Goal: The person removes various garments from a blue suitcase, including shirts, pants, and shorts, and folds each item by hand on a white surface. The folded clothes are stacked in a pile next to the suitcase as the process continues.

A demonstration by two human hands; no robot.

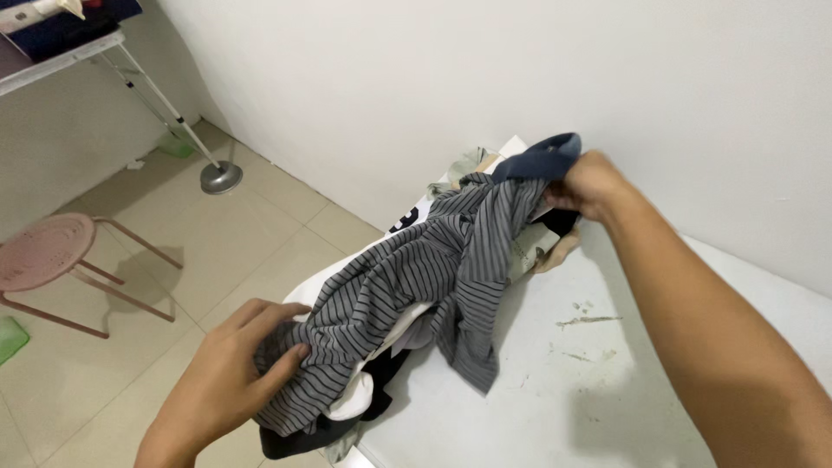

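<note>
A grey striped shirt [416, 277] with a dark blue collar [542, 159] stretches across a heap of clothes on a white table [589, 381]. My right hand [589, 184] grips the shirt near its collar at the far end, close to the wall. At the near left, my left hand [234, 368] pinches the shirt's lower hem at the table's edge. Under the shirt lie a white garment [357, 400] and a black one [295, 442].
A pink round stool [43, 251] stands on the tiled floor at left. A metal stand with a round base [220, 177] leans by a board at the top left. The white wall runs close behind the table. Scuff marks [585, 321] spot the tabletop.
</note>
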